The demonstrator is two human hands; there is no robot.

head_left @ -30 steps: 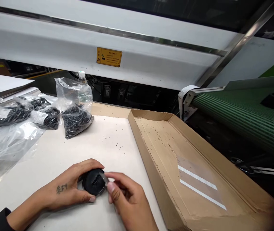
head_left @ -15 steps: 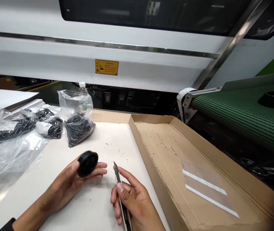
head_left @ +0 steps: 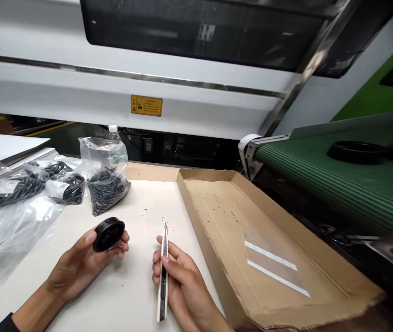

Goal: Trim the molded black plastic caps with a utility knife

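Left hand: The left hand (head_left: 79,267) was palm up and partly closed above the table, its curved fingers and thumb gripping a black round molded part (head_left: 108,234) by the edge. A black sleeve (head_left: 4,324) showed at the wrist.

Right hand: The right hand (head_left: 182,281) was closed around a snap-off utility knife (head_left: 163,276), which stood nearly upright with its thin blade pointing away from the person.

Between the hands: The part and knife were near each other but not touching, over a white table (head_left: 127,295).

Right of the hands: A shallow cardboard tray (head_left: 203,258) held scattered black crumbs and a clear film with two white stripes (head_left: 272,263).

Upper left: Clear plastic bags of black pieces (head_left: 105,193) and bundled black cord (head_left: 20,189) lay on the table.

Far right: A green conveyor belt (head_left: 320,184) carried a black ring (head_left: 357,152).

Top: A yellow warning label (head_left: 147,105) was fixed to a white machine housing (head_left: 79,97).
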